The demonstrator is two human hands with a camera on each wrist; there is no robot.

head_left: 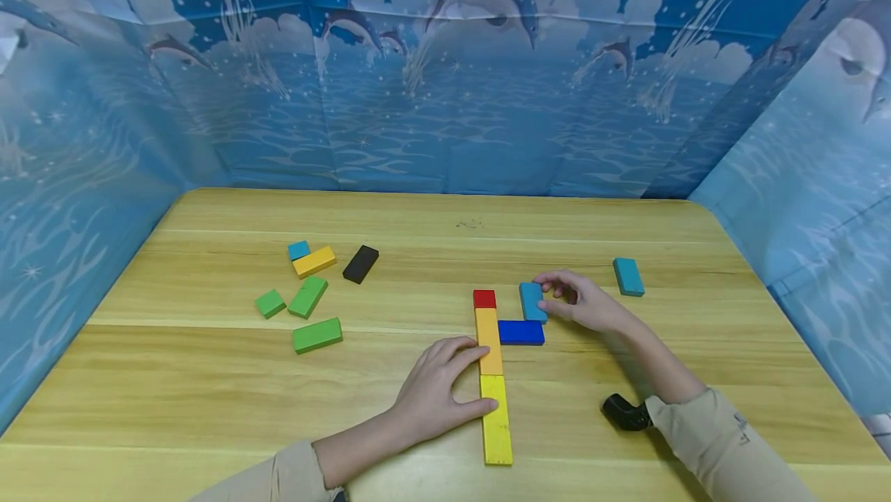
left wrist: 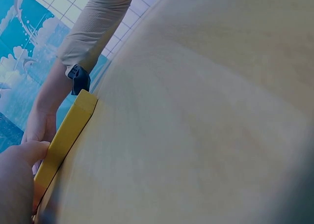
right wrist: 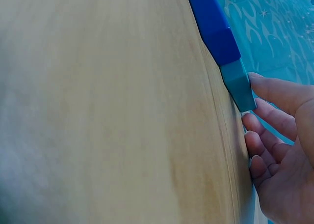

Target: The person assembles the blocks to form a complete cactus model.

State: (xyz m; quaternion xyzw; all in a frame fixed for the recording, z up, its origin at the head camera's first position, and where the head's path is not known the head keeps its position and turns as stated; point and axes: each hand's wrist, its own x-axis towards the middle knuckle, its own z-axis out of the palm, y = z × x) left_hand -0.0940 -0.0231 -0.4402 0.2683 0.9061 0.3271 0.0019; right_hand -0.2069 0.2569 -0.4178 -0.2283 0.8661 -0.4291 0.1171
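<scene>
My left hand (head_left: 438, 390) lies along the left side of a column of blocks. Its fingertips touch the orange block (head_left: 489, 332) and its thumb the yellow block (head_left: 496, 432). A red block (head_left: 484, 299) caps the column's far end. Sideways from the orange block lies a dark blue block (head_left: 522, 332). At its far side stands a light blue block (head_left: 530, 301), pointing away. My right hand (head_left: 581, 302) touches this light blue block with thumb and index fingertips at its right side and far corner; the other fingers curl loosely beside it (right wrist: 282, 150).
On the left lie green blocks (head_left: 317, 335), a yellow-orange block (head_left: 314, 261), a small blue block (head_left: 298, 250) and a black block (head_left: 360, 264). A teal block (head_left: 629, 277) lies at the far right. A black curved object (head_left: 625, 412) is at the right sleeve.
</scene>
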